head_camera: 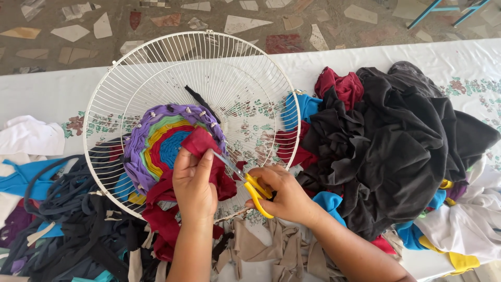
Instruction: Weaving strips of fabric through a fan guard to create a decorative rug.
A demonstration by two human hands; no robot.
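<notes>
Left hand (194, 180) pinched a dark red fabric strip (201, 143) against the white wire fan guard (156, 57), fingers pressed together. Right hand (279, 196) had its fingers closed through yellow-handled scissors (249, 183), blades at the strip. Woven rings (162, 143) filled only the guard's near-left part; most wires were bare. Black cloth heap (396, 146) lay right. No packages, labels or signs visible.

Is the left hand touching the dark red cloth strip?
Touching. The head view shows the left hand pinching the dark red cloth strip between its fingers, with no gap.
</notes>
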